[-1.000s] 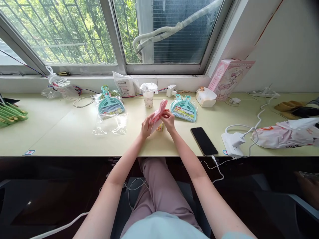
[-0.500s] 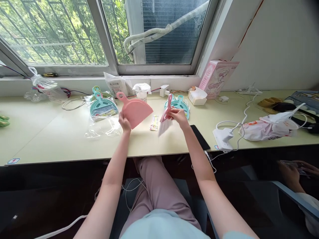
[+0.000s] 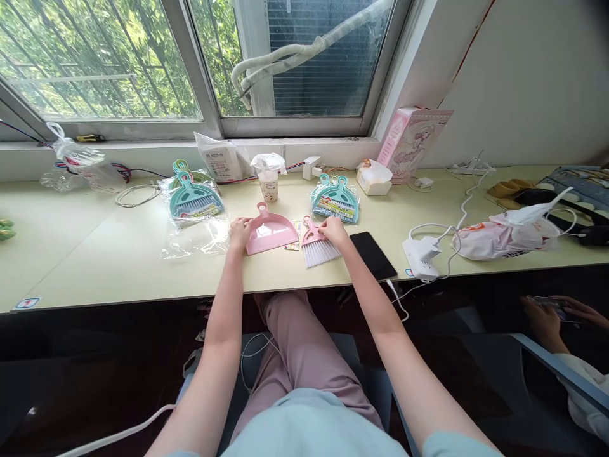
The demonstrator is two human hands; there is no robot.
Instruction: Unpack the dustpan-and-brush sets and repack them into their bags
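Observation:
A pink dustpan (image 3: 271, 232) lies on the table, its handle pointing toward the window. My left hand (image 3: 240, 232) grips its left edge with closed fingers. To the right of it, a small pink hand brush (image 3: 313, 236) rests flat, white bristles toward me. My right hand (image 3: 333, 231) pinches the right side of the brush head. A small printed card (image 3: 292, 244) lies partly covered between the dustpan and the brush. Behind my right hand is a bagged teal dustpan and brush set (image 3: 335, 200); further left sits another teal set (image 3: 194, 198).
A black tablet (image 3: 373, 255) lies right of my right hand. A clear plastic wrapper (image 3: 197, 238) is left of my left hand. A covered cup (image 3: 269, 181), a tissue pack (image 3: 374, 178), a pink box (image 3: 415, 145) and a white power strip (image 3: 421, 259) are around. Another person's hands (image 3: 547, 320) hold a phone at right.
Both hands have come down to the table. The dustpan, raised and tilted before, now lies flat, and the brush has gone from upright to lying beside it.

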